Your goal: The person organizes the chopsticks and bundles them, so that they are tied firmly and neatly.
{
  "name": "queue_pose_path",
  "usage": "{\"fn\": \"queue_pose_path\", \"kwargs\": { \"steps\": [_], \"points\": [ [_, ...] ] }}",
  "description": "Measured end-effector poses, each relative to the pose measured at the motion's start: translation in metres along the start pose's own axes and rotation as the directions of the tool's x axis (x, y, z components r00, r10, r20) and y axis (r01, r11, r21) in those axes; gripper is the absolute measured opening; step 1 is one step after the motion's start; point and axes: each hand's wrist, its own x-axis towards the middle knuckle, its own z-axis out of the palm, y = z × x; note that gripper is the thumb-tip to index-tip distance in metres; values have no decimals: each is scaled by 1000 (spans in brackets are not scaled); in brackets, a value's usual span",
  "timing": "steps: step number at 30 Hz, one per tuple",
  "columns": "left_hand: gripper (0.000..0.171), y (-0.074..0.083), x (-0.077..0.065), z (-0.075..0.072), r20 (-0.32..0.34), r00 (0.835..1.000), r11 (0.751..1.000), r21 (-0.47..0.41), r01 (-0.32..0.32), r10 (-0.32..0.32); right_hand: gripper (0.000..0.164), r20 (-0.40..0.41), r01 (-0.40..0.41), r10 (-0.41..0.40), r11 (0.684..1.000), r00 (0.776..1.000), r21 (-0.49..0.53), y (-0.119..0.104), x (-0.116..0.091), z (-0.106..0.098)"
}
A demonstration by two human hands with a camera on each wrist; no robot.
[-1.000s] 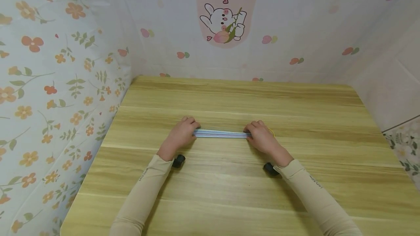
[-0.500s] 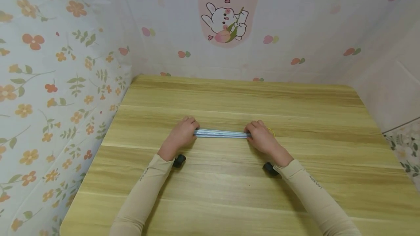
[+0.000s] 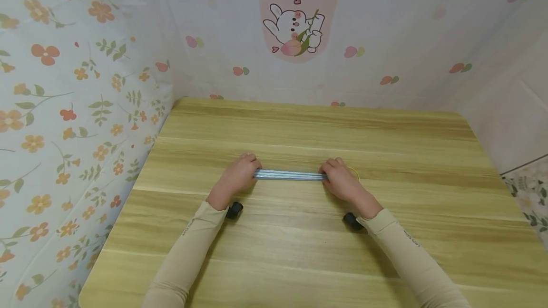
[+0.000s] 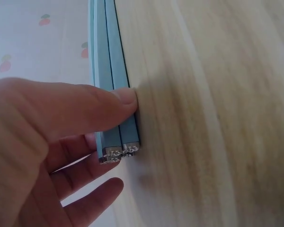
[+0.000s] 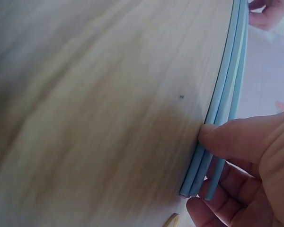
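Observation:
A bundle of several light blue chopsticks point(image 3: 291, 175) lies crosswise between the two hands, close to the tabletop. At its left end the left hand point(image 3: 237, 175) grips it. In the left wrist view the thumb presses on the chopsticks point(image 4: 114, 52) just above their squared, silver-patterned ends, with some fingers behind them. The right hand point(image 3: 342, 179) pinches the other end. The right wrist view shows the thumb over the chopsticks point(image 5: 220, 106), whose thin plain tips stick out past the fingers; one tip stands slightly apart from the others.
A thin yellow loop point(image 3: 356, 172) lies on the table just beyond the right hand, partly hidden by it. The wood-grain table point(image 3: 291, 251) runs back to a printed curtain point(image 3: 205, 23). A floral curtain point(image 3: 85, 156) borders the left side.
Seen from the head, the chopsticks have drawn into a slightly tighter, more even bundle. Both hands stay in nearly the same place and keep their hold.

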Motion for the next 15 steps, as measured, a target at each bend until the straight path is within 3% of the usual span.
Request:
{"fn": "queue_pose_path", "kwargs": {
  "steps": [15],
  "points": [
    [15,2,0,0,-5,1000,1000,-14,14,-14,14,-7,30,-30,1000,1000,-5,-1,0,0]
  ]
}}
